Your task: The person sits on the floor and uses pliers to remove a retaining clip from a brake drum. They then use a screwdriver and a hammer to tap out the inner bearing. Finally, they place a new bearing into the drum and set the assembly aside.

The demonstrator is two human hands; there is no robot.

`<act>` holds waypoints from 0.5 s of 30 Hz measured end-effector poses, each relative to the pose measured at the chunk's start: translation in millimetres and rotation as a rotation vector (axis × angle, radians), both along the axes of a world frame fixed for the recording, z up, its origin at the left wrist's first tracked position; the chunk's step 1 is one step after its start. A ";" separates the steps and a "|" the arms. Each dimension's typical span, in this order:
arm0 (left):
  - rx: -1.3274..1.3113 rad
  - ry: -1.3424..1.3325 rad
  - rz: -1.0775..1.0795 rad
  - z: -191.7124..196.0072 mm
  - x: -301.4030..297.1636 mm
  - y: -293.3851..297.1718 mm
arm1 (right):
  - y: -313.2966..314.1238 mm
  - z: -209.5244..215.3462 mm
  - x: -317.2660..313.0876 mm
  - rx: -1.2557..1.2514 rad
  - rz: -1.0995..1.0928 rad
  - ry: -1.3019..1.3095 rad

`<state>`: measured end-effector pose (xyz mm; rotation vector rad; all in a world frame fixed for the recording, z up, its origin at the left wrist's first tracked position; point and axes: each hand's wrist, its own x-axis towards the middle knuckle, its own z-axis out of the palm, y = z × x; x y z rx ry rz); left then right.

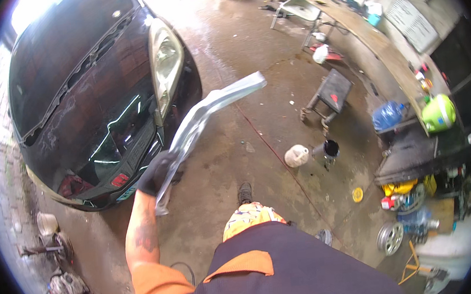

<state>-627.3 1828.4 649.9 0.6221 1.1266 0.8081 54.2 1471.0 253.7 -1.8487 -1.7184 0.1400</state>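
My left hand (157, 173), in a black glove, is closed around a long, bent strip wrapped in clear plastic (202, 110). What lies inside the wrapping is hard to make out. The strip slants up and to the right, its far end past the front corner of a dark car (86, 112). Close to the hand is the car's front, with a cloudy headlight (166, 58) above it. Whether the strip touches the car cannot be told. My right hand does not show.
A red cord (271, 143) crosses the floor. To its right stand a whitish jug (296, 156), a black container (330, 149) and a low dark stool (333, 91). Along the right wall runs a wooden bench (367, 31); a wheel rim (390, 238) rests at lower right.
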 end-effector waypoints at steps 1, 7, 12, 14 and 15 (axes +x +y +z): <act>-0.097 -0.339 -0.144 0.5 -1.2 39.8 | 44.1 4.6 -0.7 0.009 0.060 -0.054; -0.208 -0.770 -0.252 -27.0 42.0 252.3 | 227.9 19.8 -36.4 -0.138 -0.023 -0.007; -0.303 -0.545 -0.203 -51.1 63.8 396.1 | 397.1 38.1 -50.3 -0.757 -0.449 0.246; -0.321 -0.373 -0.235 -61.6 63.5 455.5 | 465.5 47.2 -45.0 -0.883 -0.534 0.287; -0.190 -0.035 -0.252 -56.3 75.7 482.2 | 498.9 49.7 -39.2 -0.916 -0.559 0.300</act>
